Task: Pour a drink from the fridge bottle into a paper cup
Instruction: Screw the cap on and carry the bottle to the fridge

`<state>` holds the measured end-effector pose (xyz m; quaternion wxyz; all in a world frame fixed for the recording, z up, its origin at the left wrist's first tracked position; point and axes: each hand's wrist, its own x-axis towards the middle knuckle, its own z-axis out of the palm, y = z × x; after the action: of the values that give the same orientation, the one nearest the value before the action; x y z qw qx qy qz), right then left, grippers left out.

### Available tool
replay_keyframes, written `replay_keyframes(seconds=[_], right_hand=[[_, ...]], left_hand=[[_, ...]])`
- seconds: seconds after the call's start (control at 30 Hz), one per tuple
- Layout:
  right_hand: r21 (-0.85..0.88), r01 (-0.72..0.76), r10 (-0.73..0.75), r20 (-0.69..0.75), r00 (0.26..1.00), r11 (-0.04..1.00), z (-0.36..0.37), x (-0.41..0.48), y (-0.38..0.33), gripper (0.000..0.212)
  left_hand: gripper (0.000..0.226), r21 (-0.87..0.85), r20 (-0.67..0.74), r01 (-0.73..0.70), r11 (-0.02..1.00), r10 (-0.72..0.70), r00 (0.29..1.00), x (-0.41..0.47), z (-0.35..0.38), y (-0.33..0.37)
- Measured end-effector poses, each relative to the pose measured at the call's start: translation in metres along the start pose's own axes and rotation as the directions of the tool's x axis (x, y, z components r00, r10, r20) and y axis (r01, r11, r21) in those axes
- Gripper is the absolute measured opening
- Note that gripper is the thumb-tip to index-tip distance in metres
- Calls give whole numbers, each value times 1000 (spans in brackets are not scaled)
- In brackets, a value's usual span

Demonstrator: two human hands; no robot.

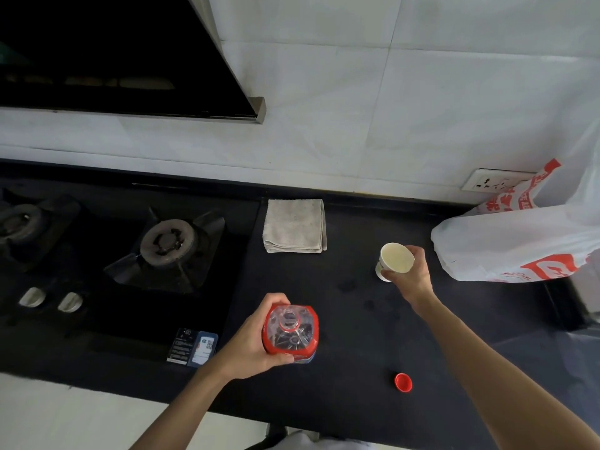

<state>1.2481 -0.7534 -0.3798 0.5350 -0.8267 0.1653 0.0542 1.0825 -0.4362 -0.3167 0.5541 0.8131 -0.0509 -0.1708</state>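
Note:
A clear plastic bottle with a red label stands upright on the black counter, seen from above with its mouth uncapped. My left hand wraps around its left side. Its red cap lies on the counter near the front edge, to the right. A white paper cup sits at the right, its inside looking pale and empty. My right hand grips the cup from the right side.
A folded grey cloth lies at the back of the counter. A white and red plastic bag fills the right side below a wall socket. A gas hob with two burners lies left, under a range hood.

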Motion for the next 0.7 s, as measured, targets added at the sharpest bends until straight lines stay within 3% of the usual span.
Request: replay_keyframes(seconds=[0.4,0.6,0.7], right_hand=[[32,-38,39,-32,999,999,7,-5,1,74],[45,-99,99,-6,995,994,-5,-23,2,105],[-15,-77,76,-37,996,997,-19,-47,10,104]], left_hand=[[86,-36,-9,20,999,-21,1000,-2,0,-7],[87,-51,13,27,998,-26,1000,-2,-1,-6],[86,-60,15,24,998,-23,1000,-2,-2,-5]])
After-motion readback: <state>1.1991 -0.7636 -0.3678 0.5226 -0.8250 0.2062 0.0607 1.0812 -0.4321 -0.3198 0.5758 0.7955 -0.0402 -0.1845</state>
